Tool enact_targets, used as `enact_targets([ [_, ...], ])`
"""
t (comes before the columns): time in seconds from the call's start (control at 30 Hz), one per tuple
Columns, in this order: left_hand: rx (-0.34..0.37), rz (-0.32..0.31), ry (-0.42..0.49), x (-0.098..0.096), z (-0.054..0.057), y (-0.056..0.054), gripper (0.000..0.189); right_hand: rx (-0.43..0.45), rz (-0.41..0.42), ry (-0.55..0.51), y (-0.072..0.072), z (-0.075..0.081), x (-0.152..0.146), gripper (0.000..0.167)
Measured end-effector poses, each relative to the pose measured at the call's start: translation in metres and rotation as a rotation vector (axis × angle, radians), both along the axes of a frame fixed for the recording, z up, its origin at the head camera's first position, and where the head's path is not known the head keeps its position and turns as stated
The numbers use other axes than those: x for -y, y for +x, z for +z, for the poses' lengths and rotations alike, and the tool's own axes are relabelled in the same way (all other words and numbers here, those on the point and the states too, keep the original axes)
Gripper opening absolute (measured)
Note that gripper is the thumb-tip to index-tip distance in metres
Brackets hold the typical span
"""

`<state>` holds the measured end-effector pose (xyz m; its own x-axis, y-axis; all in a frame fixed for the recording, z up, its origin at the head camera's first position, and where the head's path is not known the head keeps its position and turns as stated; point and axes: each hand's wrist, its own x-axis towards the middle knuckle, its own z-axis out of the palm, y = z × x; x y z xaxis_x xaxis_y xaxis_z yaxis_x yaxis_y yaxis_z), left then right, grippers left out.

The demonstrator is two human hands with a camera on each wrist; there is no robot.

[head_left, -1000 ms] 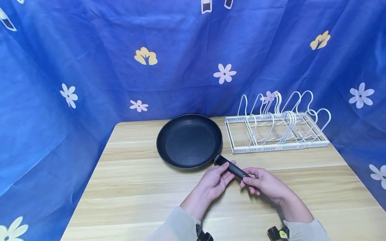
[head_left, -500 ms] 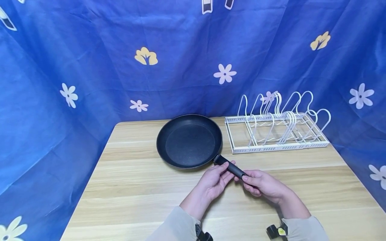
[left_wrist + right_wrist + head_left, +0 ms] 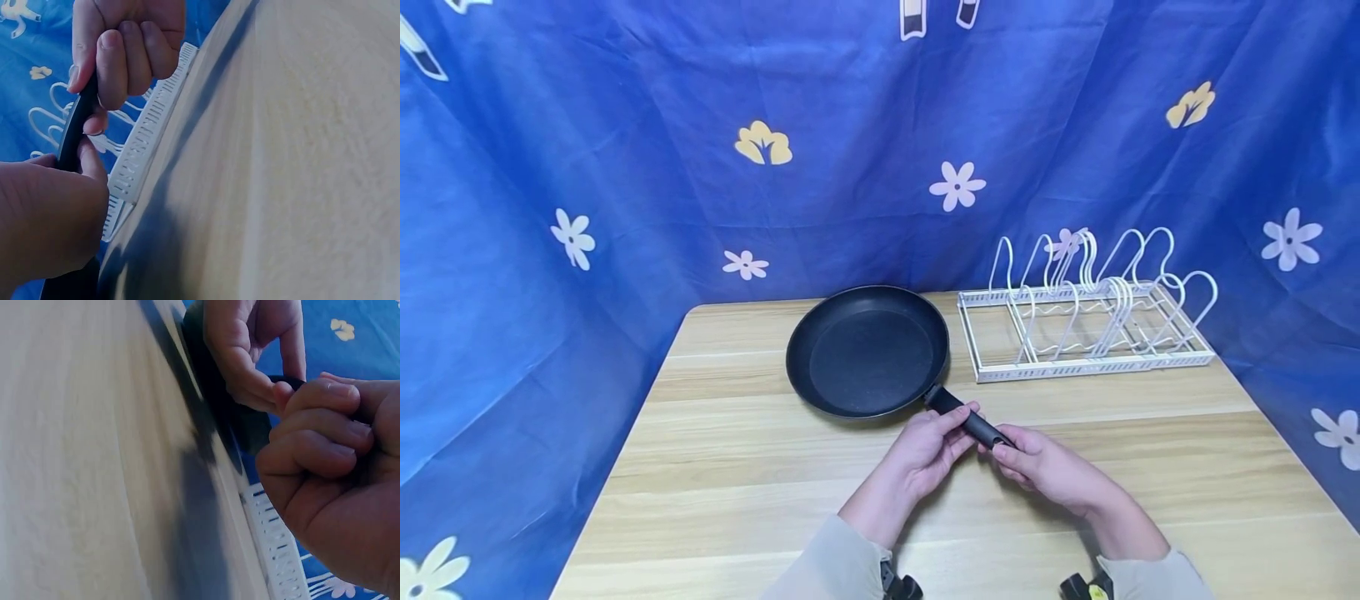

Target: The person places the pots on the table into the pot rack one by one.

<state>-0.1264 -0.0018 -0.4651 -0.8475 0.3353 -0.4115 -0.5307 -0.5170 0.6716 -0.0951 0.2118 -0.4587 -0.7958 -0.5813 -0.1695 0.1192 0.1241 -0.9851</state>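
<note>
A black frying pan [image 3: 868, 362] is at the back middle of the table, its dark inside facing up and its handle [image 3: 981, 429] pointing toward the front right. My left hand [image 3: 928, 450] grips the handle near the pan, thumb on top and fingers beneath. At the handle's end, my right hand [image 3: 1048, 468] pinches it between thumb and fingers. In the left wrist view the handle [image 3: 74, 132] runs between both hands, raised above the tabletop. My curled right fingers [image 3: 312, 434] cover most of the handle's end in the right wrist view.
A white wire pan rack [image 3: 1090, 367] with several upright loops stands at the back right, close beside the pan. The wooden table [image 3: 722, 492] ends at a blue flowered cloth [image 3: 850, 125] behind and at both sides.
My right hand has moved slightly left and closed its fingers further around the handle's end. My left hand keeps its hold, and the pan has barely shifted.
</note>
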Motion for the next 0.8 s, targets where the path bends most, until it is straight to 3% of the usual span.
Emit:
enact_targets([
  [0.23, -0.053, -0.08, 0.002, 0.008, 0.007, -0.002, 0.02, -0.142, -0.009, 0.105, 0.011, 0.008, 0.014, 0.036],
  [0.43, -0.059, -0.071, -0.025, 0.014, 0.014, 0.002, 0.007, -0.283, -0.014, 0.234, 0.02, 0.014, 0.028, 0.035],
  [0.63, -0.063, -0.071, -0.02, 0.02, 0.021, 0.008, 0.006, -0.32, -0.033, 0.276, 0.028, 0.019, 0.039, 0.024],
  [0.8, -0.1, -0.102, -0.015, 0.026, 0.019, 0.011, 0.008, -0.333, -0.032, 0.31, 0.032, 0.023, 0.044, 0.021],
])
